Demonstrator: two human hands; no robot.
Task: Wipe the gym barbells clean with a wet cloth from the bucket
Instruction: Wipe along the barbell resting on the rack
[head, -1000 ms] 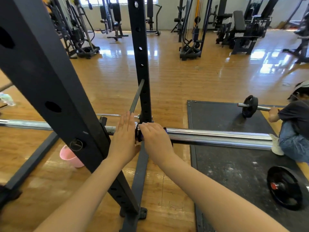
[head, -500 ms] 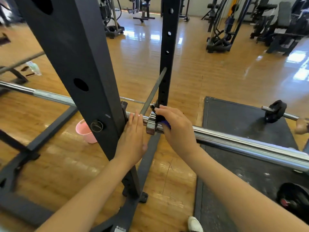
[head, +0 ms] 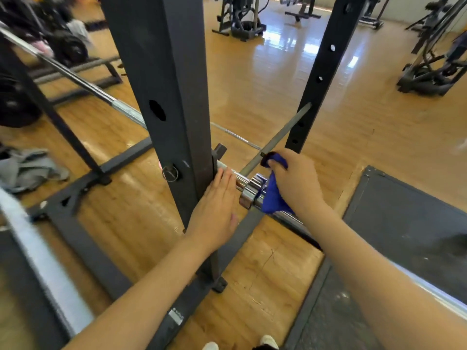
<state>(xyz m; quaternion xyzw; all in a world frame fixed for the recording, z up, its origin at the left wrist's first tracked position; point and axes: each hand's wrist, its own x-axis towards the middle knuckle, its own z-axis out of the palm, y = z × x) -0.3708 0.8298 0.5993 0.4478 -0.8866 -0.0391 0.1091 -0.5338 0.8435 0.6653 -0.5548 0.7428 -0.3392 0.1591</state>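
A chrome barbell [head: 249,189] lies across the black rack, its shaft running up to the left behind the near upright and its thick sleeve passing down right under my right arm. My right hand [head: 297,184] grips a blue cloth [head: 271,198] against the sleeve just right of the shiny collar. My left hand [head: 216,204] rests flat, fingers straight, on the bar beside the near upright [head: 164,84]. The bucket is almost wholly hidden behind that upright.
A thin grey safety rod [head: 275,142] slants from the far upright [head: 318,72] down to the bar. A black rubber mat [head: 409,223] lies at right. Grey cloth [head: 27,169] sits on the wooden floor at left. Gym machines stand at the back.
The view has swung left and down. My right hand has lifted a little off the sleeve, so the blue cloth now shows hanging under it. My left hand stays flat by the upright.
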